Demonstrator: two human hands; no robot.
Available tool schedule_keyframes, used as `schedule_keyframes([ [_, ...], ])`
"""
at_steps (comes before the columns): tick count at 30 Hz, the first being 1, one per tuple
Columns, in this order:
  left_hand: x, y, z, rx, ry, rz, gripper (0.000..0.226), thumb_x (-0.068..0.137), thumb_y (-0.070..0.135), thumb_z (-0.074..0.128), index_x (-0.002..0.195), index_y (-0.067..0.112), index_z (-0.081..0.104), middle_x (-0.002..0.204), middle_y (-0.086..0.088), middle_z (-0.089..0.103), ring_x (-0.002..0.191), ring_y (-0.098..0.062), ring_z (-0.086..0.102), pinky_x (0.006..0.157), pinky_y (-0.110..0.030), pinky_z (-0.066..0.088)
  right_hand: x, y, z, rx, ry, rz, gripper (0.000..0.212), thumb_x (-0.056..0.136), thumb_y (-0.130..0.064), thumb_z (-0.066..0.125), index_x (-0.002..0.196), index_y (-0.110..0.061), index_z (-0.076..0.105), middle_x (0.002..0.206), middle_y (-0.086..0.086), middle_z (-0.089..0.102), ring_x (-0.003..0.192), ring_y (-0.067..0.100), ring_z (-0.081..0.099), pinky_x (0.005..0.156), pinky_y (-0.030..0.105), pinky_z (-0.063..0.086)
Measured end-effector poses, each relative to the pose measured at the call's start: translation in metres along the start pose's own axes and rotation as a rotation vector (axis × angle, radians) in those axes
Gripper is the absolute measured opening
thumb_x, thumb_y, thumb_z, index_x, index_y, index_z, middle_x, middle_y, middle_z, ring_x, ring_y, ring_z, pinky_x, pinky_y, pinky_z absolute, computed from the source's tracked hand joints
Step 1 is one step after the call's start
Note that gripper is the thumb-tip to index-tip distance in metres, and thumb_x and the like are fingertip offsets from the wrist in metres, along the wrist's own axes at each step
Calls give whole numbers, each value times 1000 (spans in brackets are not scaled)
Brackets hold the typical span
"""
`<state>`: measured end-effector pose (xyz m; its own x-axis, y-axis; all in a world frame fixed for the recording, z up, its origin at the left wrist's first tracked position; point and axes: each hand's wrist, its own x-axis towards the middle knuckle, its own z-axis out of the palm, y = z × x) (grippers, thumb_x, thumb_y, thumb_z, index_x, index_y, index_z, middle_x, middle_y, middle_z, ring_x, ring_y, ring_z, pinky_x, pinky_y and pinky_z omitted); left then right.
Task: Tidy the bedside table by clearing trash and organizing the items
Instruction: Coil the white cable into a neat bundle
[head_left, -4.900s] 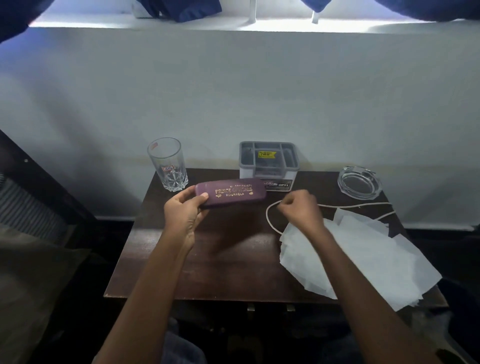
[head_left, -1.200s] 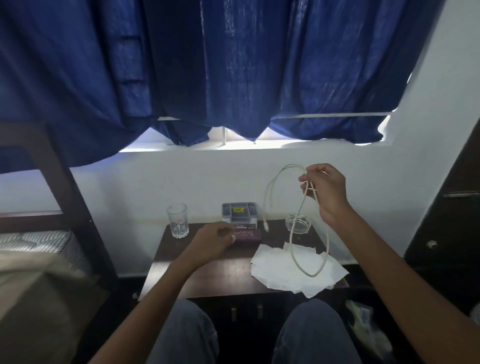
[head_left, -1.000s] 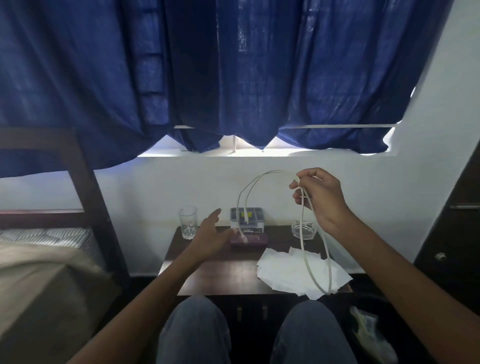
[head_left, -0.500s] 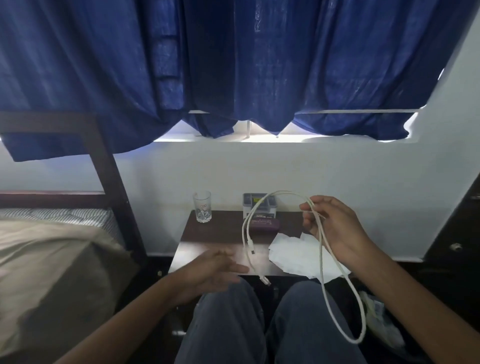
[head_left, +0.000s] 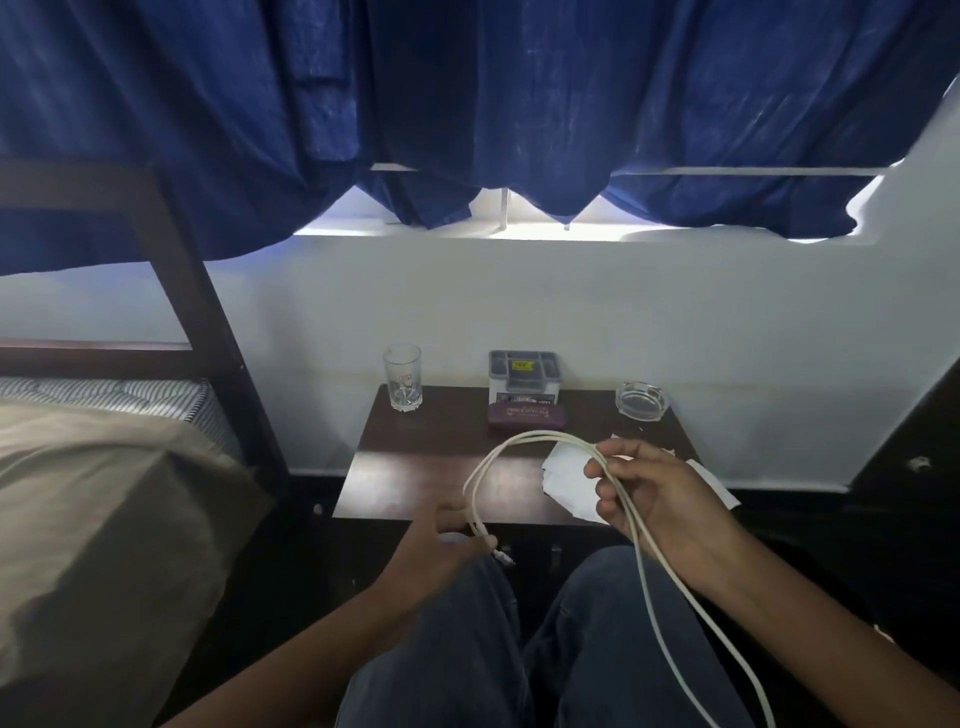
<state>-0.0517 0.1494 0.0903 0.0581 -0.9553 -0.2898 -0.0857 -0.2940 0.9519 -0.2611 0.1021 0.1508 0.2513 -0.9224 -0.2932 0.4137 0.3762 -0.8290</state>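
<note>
Holds a white charging cable (head_left: 524, 435) in the right hand (head_left: 662, 501), fingers curled round two strands laid together, thumb closed over them from above. Lets both strands drop from under that fist toward the lower right, past the right knee and out of frame. Sends the rest of the cable up and leftward from the fist in an arc, then down to the left hand (head_left: 441, 553).

Meets the plug end there, palm up, lower than the fist and to its left. Takes the end between thumb and loosely bent fingers; too blurred to tell whether pinched or merely resting. Hovers both hands over the jeans (head_left: 452, 649), at the near edge of the bedside table (head_left: 415, 467).

Right behind the fist, partly hidden by it: white tissue sheets (head_left: 566, 483) on the table's right side. Beyond, toward the wall: purple spectacle case (head_left: 525, 415), just in front of a grey compartment organiser (head_left: 524, 371). Right of those: glass ashtray (head_left: 641, 400). Off to the left, at the back corner: cut-glass tumbler (head_left: 402, 376). Well left of the left hand: bed (head_left: 78, 519) under a beige blanket. High above: blue curtain (head_left: 467, 104).
</note>
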Motion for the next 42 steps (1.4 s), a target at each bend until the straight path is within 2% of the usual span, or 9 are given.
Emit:
schedule_keyframes([
  [5, -4, 3, 6, -132, -156, -69, 12, 94, 21, 52, 93, 13, 62, 84, -2, 75, 77, -13, 70, 79, -30, 51, -4, 6, 1, -164, -63, -38, 21, 87, 8, 43, 91, -3, 61, 68, 15, 64, 45, 16, 55, 45, 24, 48],
  [11, 0, 26, -3, -478, -41, -58, 24, 98, 22, 42, 92, 10, 61, 43, 6, 39, 37, -7, 39, 43, -20, 43, 4, 23, -19, -1116, -19, -344, 33, 88, 6, 49, 90, -24, 62, 68, 5, 63, 44, 15, 58, 47, 20, 47],
  [14, 1, 39, -15, -691, -94, -170, 34, 98, 30, 37, 89, 12, 64, 46, 8, 37, 35, -5, 35, 40, -15, 41, 10, 35, -23, -1209, -22, -359, 33, 89, 1, 51, 83, -31, 58, 72, 2, 65, 50, 12, 62, 53, 14, 48],
  [19, -6, 52, -21, -836, -214, -216, 26, 80, 24, 48, 76, 7, 69, 51, 4, 49, 40, -7, 47, 47, -18, 51, 19, 46, -29, -1294, 90, -591, 13, 88, 0, 54, 85, -10, 62, 84, -3, 59, 78, 8, 56, 67, 1, 38],
  [23, -9, 53, -22, -782, -189, -180, 28, 83, 24, 55, 61, 9, 64, 53, 0, 59, 44, -9, 59, 55, -28, 59, 18, 40, -30, -1199, 53, -471, 21, 92, 0, 48, 84, -13, 63, 65, -7, 57, 55, -2, 54, 54, 6, 39],
  [27, -9, 57, -24, -899, -259, -90, 27, 85, 21, 50, 96, 3, 67, 101, -12, 73, 87, -21, 72, 81, -37, 56, 11, 49, -27, -1436, -149, -393, 18, 94, -19, 52, 98, -16, 69, 87, -7, 69, 81, 6, 62, 80, 33, 51],
  [34, -2, 42, -21, -668, -128, 78, 31, 93, 4, 44, 123, 1, 53, 117, -13, 67, 108, -23, 65, 91, -31, 52, -28, 59, 12, -1710, -652, -331, 22, 95, -32, 45, 107, -19, 59, 80, -3, 62, 70, 7, 57, 71, 27, 45],
  [38, -5, 35, -18, -324, -79, 197, 26, 89, 7, 53, 114, 9, 61, 109, -5, 72, 107, -17, 66, 95, -30, 50, -32, 57, 20, -1726, -575, -608, 47, 89, -46, 24, 113, -25, 59, 107, -5, 66, 94, 16, 62, 78, 37, 50],
  [42, -7, 28, -15, 84, -211, 296, 19, 90, 7, 55, 101, 17, 66, 95, 4, 75, 90, -10, 68, 85, -34, 48, -30, 40, 19, -1594, -338, -990, 28, 88, -38, 44, 93, -25, 68, 83, -14, 65, 69, 7, 62, 54, 28, 51],
])
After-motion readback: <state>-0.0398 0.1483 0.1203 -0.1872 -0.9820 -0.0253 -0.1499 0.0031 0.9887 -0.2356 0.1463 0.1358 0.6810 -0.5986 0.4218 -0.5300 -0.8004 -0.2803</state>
